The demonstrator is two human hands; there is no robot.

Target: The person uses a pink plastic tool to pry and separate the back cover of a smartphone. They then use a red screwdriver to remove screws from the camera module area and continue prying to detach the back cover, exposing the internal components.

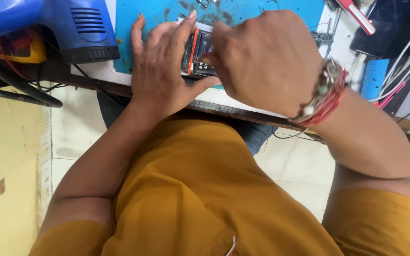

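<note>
An opened phone [198, 53], dark inside with an orange strip, lies on a teal work mat [157, 12] near the bench's front edge. My left hand [162, 66] holds it, index finger along its left side and thumb under its lower edge. My right hand [266, 59] is curled over the phone's right part with the fingertips pressed onto it; whether it holds a small tool is hidden. A red beaded thread bracelet [322, 95] circles my right wrist.
A blue hot-air gun [72, 26] sits at the bench's left end above a yellow device [22, 50] and black cables [20, 92]. Right of the mat lie a red-handled tool [357, 16], a blue block [373, 78], white cables [404, 52] and a dark slab. Pale floor tiles lie below.
</note>
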